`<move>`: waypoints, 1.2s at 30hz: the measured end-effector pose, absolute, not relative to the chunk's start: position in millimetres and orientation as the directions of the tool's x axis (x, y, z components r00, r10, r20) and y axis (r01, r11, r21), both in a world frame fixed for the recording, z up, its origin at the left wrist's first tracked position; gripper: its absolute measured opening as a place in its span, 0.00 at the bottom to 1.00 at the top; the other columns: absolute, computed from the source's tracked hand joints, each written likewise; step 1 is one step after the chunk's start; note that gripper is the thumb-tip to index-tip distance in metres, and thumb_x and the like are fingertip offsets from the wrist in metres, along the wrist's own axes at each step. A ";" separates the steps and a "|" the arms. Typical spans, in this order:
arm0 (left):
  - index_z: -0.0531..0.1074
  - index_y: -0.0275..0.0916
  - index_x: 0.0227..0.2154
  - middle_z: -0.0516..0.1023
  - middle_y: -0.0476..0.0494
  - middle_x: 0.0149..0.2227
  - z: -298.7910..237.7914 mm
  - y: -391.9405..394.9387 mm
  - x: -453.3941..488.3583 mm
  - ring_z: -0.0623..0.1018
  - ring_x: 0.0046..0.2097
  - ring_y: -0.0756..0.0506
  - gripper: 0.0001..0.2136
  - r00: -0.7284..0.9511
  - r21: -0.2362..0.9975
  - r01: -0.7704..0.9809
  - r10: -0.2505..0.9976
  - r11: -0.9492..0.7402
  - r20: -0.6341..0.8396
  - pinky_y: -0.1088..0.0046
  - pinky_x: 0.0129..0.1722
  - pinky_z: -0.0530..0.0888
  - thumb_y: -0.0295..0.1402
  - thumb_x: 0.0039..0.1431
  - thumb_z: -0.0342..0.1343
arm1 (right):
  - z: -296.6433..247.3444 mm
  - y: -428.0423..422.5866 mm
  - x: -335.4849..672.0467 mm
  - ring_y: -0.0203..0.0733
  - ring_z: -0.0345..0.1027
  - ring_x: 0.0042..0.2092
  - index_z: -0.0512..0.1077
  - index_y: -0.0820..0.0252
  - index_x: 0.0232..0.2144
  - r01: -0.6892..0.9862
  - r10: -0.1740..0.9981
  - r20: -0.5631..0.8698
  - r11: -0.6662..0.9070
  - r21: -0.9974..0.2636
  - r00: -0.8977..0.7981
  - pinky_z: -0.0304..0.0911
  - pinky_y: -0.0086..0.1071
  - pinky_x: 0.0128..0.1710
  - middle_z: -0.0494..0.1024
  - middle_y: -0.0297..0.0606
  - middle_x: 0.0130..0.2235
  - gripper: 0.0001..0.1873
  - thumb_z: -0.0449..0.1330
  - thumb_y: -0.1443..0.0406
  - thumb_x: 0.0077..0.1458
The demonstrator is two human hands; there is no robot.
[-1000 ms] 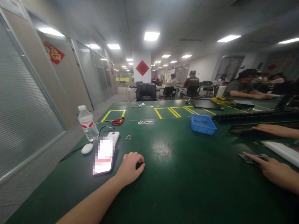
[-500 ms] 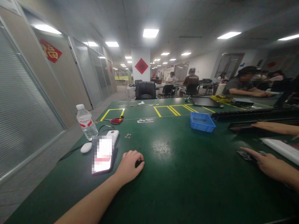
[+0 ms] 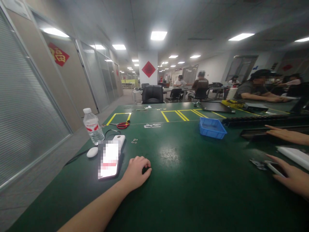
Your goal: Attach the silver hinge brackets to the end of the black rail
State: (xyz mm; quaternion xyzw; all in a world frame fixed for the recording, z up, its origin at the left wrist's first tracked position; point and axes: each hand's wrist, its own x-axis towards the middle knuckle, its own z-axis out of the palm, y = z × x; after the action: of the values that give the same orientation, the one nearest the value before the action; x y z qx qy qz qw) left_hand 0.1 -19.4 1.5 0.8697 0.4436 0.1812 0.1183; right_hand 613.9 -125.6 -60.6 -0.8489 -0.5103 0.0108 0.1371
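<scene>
My left hand [image 3: 136,171] rests on the green table [image 3: 188,190], right of a lit phone [image 3: 109,160]. Its fingers are loosely curled, with the thumb near the index finger; nothing shows in them. At the right edge my right hand [image 3: 291,175] has fingers around a dark piece with a light rim [image 3: 277,169]. Just past the fingertips lies a blurred silver metal piece [image 3: 258,163]; whether the two pieces are joined is unclear. Another person's hand, as it appears, [image 3: 288,133] reaches in above, over a long black part [image 3: 256,133].
A water bottle [image 3: 93,127], a white mouse-shaped object [image 3: 92,152] and red-handled scissors [image 3: 123,125] are at left. Small metal bits [image 3: 134,140] lie beyond my left hand. A blue bin [image 3: 212,128] stands towards the right. A white bar [image 3: 293,156] lies beside my right hand.
The view has shifted slightly, moving the scene rightward. My right hand's fingers have parted around the light-rimmed piece, which now shows. My left hand keeps its place and pose.
</scene>
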 end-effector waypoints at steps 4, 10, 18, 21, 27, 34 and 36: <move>0.70 0.41 0.32 0.72 0.48 0.33 1.7 -19.3 0.6 0.70 0.40 0.44 0.03 0.545 0.356 0.732 0.813 -0.581 0.207 0.67 0.42 0.62 0.31 0.56 0.52 | -56.2 -137.9 605.8 0.58 0.73 0.37 0.59 0.58 0.57 0.790 0.812 0.103 -0.517 -0.329 0.574 0.69 0.43 0.33 0.75 0.51 0.46 0.36 0.51 0.52 0.46; 0.70 0.41 0.32 0.72 0.48 0.33 -0.3 -17.5 0.5 0.70 0.40 0.44 0.03 0.549 0.354 0.728 0.809 -0.587 0.210 0.66 0.42 0.62 0.32 0.56 0.52 | -24.7 -141.5 562.4 0.58 0.69 0.47 0.64 0.61 0.53 0.929 0.882 0.296 -0.361 -0.078 0.367 0.66 0.44 0.43 0.74 0.51 0.47 0.30 0.50 0.57 0.47; 0.70 0.41 0.32 0.72 0.48 0.34 3.2 -19.1 1.2 0.70 0.40 0.44 0.04 0.552 0.352 0.731 0.810 -0.584 0.198 0.65 0.43 0.63 0.33 0.57 0.51 | -13.5 -137.7 559.6 0.58 0.67 0.49 0.64 0.64 0.52 0.929 0.892 0.336 -0.355 0.104 0.303 0.64 0.45 0.46 0.73 0.53 0.48 0.26 0.48 0.64 0.51; 0.70 0.41 0.32 0.72 0.48 0.34 4.1 -19.4 1.7 0.70 0.40 0.44 0.04 0.549 0.349 0.735 0.813 -0.581 0.196 0.65 0.43 0.63 0.32 0.57 0.51 | -11.9 -140.5 563.1 0.58 0.68 0.47 0.64 0.63 0.53 0.921 0.889 0.335 -0.370 0.125 0.312 0.64 0.46 0.46 0.72 0.56 0.50 0.26 0.48 0.65 0.51; 0.71 0.41 0.33 0.72 0.47 0.34 1.9 -17.9 1.4 0.70 0.40 0.44 0.05 0.553 0.342 0.733 0.808 -0.589 0.206 0.65 0.42 0.63 0.33 0.57 0.51 | -5.7 -151.6 559.9 0.59 0.69 0.48 0.65 0.68 0.54 0.921 0.913 0.305 -0.337 0.194 0.270 0.65 0.47 0.45 0.72 0.60 0.50 0.28 0.49 0.68 0.48; 0.71 0.41 0.32 0.73 0.47 0.34 2.4 -18.2 2.4 0.71 0.40 0.44 0.04 0.549 0.347 0.734 0.811 -0.584 0.204 0.66 0.42 0.63 0.32 0.56 0.52 | -2.8 -160.2 549.1 0.59 0.67 0.50 0.68 0.71 0.52 0.912 0.929 0.311 -0.293 0.288 0.200 0.64 0.47 0.49 0.71 0.58 0.52 0.28 0.47 0.69 0.49; 0.71 0.41 0.32 0.73 0.48 0.34 2.6 -18.2 2.6 0.71 0.40 0.44 0.04 0.548 0.346 0.734 0.811 -0.584 0.204 0.66 0.42 0.63 0.32 0.56 0.52 | -4.0 -160.4 550.3 0.59 0.68 0.48 0.68 0.70 0.53 0.913 0.927 0.322 -0.290 0.286 0.193 0.64 0.47 0.49 0.72 0.57 0.51 0.29 0.46 0.68 0.49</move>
State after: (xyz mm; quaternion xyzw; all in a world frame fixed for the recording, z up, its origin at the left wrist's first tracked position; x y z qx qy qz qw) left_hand 2.6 -18.2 2.6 0.8729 0.4426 0.1731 0.1106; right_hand 550.3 -160.4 -4.0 -0.7722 -0.5958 -0.2203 -0.0155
